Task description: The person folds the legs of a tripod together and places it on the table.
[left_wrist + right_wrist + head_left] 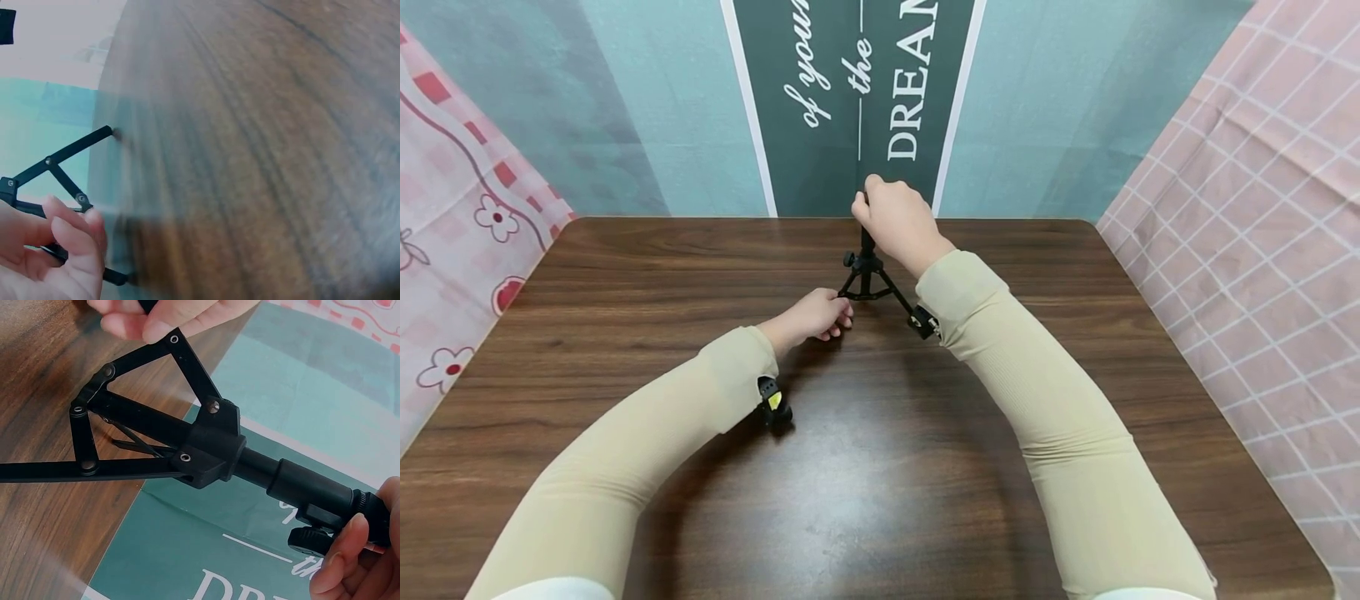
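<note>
A small black tripod [867, 265] with its legs spread is held over the far middle part of the table. My right hand [901, 218] grips the top of its column, close to a knurled knob [310, 542] seen in the right wrist view. Down at the left, my left hand [817, 316] pinches one of the legs, thumb against fingers. In the left wrist view that hand [72, 253] covers part of the leg, while another leg [78, 150] with its hinged brace reaches past the fingers. Riveted braces [137, 360] join the legs to the centre column.
The dark wood table [850, 467] ends at a teal and green cloth backdrop [662, 108] with white lettering. Pink patterned cloths hang at the left [460, 217] and right [1270, 208]. Dark wrist-worn cameras [775, 406] sit at both cuffs.
</note>
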`<action>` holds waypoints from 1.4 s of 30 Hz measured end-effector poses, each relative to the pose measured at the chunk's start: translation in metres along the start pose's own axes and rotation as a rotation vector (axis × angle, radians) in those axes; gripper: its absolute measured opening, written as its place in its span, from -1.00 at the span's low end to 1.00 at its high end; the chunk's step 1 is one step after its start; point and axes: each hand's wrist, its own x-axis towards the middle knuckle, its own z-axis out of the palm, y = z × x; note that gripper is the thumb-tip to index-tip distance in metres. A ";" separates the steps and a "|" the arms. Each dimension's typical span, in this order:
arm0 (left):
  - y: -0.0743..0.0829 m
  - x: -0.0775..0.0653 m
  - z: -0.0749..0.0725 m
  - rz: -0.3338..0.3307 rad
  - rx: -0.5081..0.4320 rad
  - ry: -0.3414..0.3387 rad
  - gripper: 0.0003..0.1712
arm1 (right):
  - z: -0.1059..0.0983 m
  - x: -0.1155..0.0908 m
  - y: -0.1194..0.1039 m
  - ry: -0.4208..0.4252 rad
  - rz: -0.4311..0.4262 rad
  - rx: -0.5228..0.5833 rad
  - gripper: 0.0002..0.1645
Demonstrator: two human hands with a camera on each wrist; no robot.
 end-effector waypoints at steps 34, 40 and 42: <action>-0.021 0.011 0.013 0.112 -0.357 0.082 -0.65 | -0.001 0.000 0.000 -0.015 0.006 0.007 -0.65; -0.017 0.007 0.002 0.113 -0.128 0.002 -0.68 | 0.000 -0.001 -0.002 -0.026 0.008 -0.001 -0.65; -0.015 0.004 -0.002 0.132 0.025 0.009 -0.67 | -0.001 -0.001 -0.002 -0.024 0.007 -0.004 -0.64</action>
